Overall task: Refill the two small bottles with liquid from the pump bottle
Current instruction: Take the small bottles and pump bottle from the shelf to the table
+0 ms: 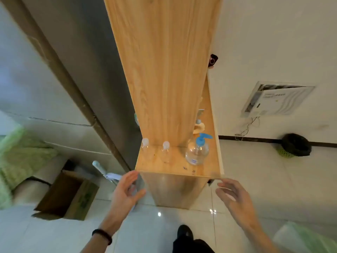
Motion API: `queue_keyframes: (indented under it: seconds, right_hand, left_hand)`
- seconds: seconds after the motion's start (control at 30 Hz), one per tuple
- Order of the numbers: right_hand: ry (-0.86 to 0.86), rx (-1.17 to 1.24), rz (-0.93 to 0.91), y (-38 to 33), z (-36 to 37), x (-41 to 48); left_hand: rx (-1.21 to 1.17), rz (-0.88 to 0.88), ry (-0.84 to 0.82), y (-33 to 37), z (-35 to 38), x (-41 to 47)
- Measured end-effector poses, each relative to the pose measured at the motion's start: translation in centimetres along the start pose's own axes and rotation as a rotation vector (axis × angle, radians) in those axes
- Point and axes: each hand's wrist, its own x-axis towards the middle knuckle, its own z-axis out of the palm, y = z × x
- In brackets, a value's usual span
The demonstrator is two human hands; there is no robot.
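On a wooden shelf (175, 166) stand two small clear bottles with pale caps, one at the left edge (145, 145) and one near the middle (166, 151). A larger clear pump bottle (197, 152) with a blue pump head stands to their right. My left hand (127, 190) hovers below the shelf's front left corner, fingers spread and holding nothing. Below the front right corner, my right hand (233, 195) is also open and holds nothing. Neither hand touches a bottle.
The shelf belongs to a tall wooden cabinet (164, 70) against a white wall. An open cardboard box (67, 196) sits on the tiled floor at left, beside green fabric (20, 156). A black bin (295, 145) stands at right. My shoe (185, 232) shows below.
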Motion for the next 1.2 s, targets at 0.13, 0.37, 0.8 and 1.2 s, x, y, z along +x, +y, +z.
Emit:
queue_keyframes:
  seconds: [0.13, 0.37, 0.8, 1.2]
  right_hand:
    - [-0.079, -0.035, -0.059, -2.2, 1.3, 5.0]
    - [-0.229, -0.021, -0.058, -4.0, 3.5, 8.6]
    - [-0.183, -0.142, -0.032, -4.7, 5.7, 9.9]
    - [-0.151, -0.297, -0.032, -3.8, 6.8, 11.4]
  left_hand:
    - [0.017, 0.042, -0.001, 2.0, 1.7, 4.1]
    - [0.043, 0.086, -0.082, 3.4, 2.5, 9.8]
    - [0.031, 0.083, -0.312, 4.6, 4.3, 12.7]
    - [0.046, 0.011, -0.396, 4.2, 4.6, 13.4]
